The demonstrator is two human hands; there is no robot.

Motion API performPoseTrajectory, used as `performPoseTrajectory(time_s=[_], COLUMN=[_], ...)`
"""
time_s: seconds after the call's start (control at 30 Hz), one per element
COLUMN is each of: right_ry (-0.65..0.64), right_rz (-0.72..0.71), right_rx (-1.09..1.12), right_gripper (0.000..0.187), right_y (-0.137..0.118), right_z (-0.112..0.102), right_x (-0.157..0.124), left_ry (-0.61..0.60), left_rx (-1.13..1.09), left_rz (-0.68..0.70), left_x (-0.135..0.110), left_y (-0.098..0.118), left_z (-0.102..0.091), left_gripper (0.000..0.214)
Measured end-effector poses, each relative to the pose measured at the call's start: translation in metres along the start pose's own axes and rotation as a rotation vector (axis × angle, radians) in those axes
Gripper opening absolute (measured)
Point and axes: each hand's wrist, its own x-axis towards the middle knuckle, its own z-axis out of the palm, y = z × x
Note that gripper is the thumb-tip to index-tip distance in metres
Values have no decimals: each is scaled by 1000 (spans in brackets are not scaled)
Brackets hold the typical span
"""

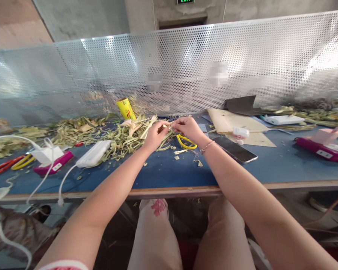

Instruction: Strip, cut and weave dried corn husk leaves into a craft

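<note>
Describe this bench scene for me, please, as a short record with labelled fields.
Hands: left hand and right hand meet, pinching a small pale piece; exact shape unclear
Surface: blue tabletop
Beside left hand: pile of dry-looking greenish strips
Below right hand: yellow loop handle
Right of it: dark-screened phone
Beyond pile: tilted yellow tube
Backdrop: perforated metal screen

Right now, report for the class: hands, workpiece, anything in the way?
Left hand and right hand close together, fingertips pinching a small pale piece. Dried strips heaped beside left hand; yellow handle near right.
</note>
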Motion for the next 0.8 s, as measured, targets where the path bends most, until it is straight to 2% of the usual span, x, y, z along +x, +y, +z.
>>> performPoseTrajectory(time_s=[0.13, 0.33, 0.47, 0.57, 0.67, 0.73, 0.8], right_ry=[0, 17, 21, 13, 5, -3, -6], right_rz=[15, 41, 54, 87, 112, 122, 119], right_rx=[127, 148, 188, 220, 238, 253, 271], right_gripper=[24, 22, 23, 25, 28, 30, 31], right_y=[5, 3, 2, 2, 3, 2, 2], right_z=[3, 4, 4, 5, 5, 5, 5], right_x=[1, 1, 0, -1, -2, -2, -2], left_ry=[30, 60, 52, 47, 43, 56, 81], left_rx=[-144, -233, -82, 89, 230, 264, 217], left_rz=[-63, -41, 90, 252, 408, 455, 432], left_x=[1, 3, 4, 4, 3, 2, 1], left_y=[0, -3, -5, -5, -4, -3, -2], left_z=[3, 3, 0, -3, -5, -5, -3], left_gripper=[12, 12, 9, 5, 11, 12, 9])
